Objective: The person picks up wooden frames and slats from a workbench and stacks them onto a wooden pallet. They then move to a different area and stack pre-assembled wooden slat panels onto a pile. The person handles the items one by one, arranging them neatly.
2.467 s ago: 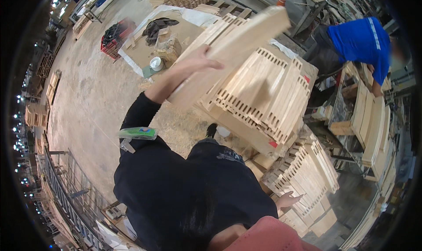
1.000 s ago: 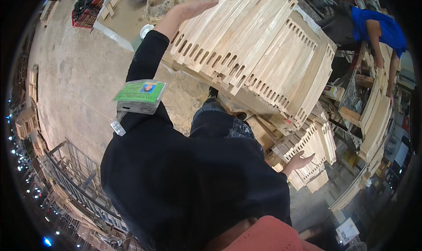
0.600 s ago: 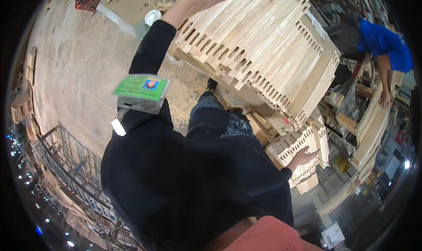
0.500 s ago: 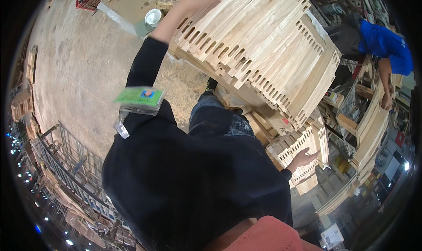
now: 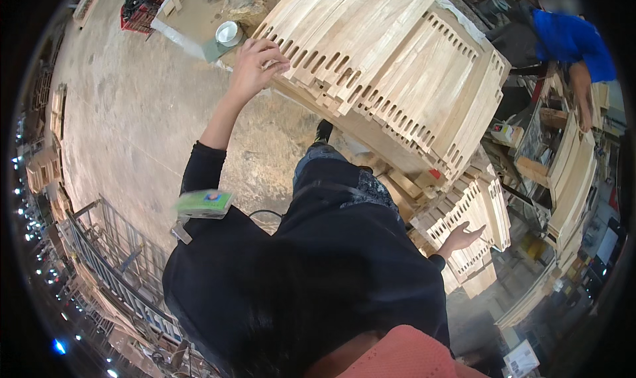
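Observation:
My left hand [image 5: 257, 65] is at the near left corner of a large stack of pale wooden slats [image 5: 371, 44]. Its fingers are loosely bent and apart, beside the slotted slat ends, and I see nothing held in them. Oval slots run in rows along the ends of the slats. Lower and to the right, my right hand [image 5: 462, 237] is spread with its palm empty, over a smaller stack of slotted slats [image 5: 472, 209]. Whether it touches that stack I cannot tell.
A co-worker in a blue shirt [image 5: 575, 44] bends over long wooden boards [image 5: 575, 179] at right. A white bucket [image 5: 228, 34] and a red crate [image 5: 142, 17] stand at the upper left. Metal racks [image 5: 126, 252] line the left. A badge [image 5: 205, 204] hangs at my left arm.
My left hand has drawn back from over the slats to the stack's near corner, its fingers now bent. My right hand stays spread over the smaller stack. The view has shifted slightly.

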The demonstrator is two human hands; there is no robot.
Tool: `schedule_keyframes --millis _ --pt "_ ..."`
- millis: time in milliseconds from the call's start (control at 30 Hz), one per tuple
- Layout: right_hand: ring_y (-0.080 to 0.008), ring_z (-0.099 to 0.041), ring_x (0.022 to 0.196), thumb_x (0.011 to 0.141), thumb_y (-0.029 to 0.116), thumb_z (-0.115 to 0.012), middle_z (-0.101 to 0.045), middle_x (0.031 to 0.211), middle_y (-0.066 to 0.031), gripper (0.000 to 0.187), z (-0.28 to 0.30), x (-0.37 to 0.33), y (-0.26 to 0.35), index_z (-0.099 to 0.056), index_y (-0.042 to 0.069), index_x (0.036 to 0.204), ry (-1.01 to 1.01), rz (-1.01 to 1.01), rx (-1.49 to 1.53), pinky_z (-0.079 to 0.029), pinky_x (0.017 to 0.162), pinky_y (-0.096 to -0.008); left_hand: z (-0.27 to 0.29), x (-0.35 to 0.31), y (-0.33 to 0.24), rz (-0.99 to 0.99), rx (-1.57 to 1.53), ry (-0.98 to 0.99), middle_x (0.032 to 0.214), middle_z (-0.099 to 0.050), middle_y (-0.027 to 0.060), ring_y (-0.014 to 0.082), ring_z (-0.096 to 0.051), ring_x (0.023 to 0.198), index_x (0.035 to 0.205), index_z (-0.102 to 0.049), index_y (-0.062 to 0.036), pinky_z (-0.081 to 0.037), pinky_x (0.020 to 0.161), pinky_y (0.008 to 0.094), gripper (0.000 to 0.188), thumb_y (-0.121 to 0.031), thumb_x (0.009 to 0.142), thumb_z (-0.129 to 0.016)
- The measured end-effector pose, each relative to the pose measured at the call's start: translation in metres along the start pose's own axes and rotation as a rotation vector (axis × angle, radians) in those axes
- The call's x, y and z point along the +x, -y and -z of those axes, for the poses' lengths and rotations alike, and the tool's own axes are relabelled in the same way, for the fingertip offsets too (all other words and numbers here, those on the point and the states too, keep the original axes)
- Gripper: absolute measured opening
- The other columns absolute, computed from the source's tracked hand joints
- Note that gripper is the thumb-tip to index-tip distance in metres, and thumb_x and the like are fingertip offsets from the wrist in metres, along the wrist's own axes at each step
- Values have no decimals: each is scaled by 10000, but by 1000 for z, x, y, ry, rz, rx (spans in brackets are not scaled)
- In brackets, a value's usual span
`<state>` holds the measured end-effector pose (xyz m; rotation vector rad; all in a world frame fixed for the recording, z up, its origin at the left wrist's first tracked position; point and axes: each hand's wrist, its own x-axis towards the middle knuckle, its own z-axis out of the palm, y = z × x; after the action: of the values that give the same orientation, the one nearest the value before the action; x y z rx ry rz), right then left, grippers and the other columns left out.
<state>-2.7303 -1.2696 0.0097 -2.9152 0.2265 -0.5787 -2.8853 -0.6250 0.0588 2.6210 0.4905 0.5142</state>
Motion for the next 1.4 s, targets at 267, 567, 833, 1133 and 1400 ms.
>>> schedule_keyframes --millis 267,567,833,1133,1400 --pt "-393 -446 1291 900 152 -588 -442 1410 -247 612 7 -17 -42 -347 33 1450 1 -68 37 -404 1041 -440 -18 6 -32 119 33 -144 850 -648 102 279 -601 841 839 -640 -36 -458 737 382 118 -150 843 -669" --pt "-378 -422 1318 906 160 -587 -406 1448 -227 612 13 -25 -75 -342 68 1459 -3 -163 55 -394 1054 -427 -73 32 -118 -47 -256 -14 852 -630 109 304 -598 825 903 -632 -38 -477 725 390 114 -126 842 -670" --pt "-378 -442 1298 880 160 -602 -435 1432 -218 637 10 -55 -97 -351 85 1461 -73 -276 56 -383 1061 -429 -90 51 -128 -192 -12 35 886 -585 127 336 -570 899 846 -541 -40 -464 751 419 82 -66 849 -618" --pt "-394 -398 1328 871 101 -614 -451 1408 -239 649 14 -67 -85 -341 66 1460 -52 -372 92 -384 1053 -450 -88 67 -105 151 -419 185 792 -588 96 211 -573 718 931 -568 -19 -462 669 345 81 -98 910 -563" --pt "-390 -391 1336 883 104 -605 -421 1438 -226 647 23 -88 -75 -320 42 1460 17 -564 158 -376 1064 -448 -116 54 -238 -37 -362 1124 894 -678 143 240 -655 809 935 -670 28 -514 736 384 514 -438 989 -463"
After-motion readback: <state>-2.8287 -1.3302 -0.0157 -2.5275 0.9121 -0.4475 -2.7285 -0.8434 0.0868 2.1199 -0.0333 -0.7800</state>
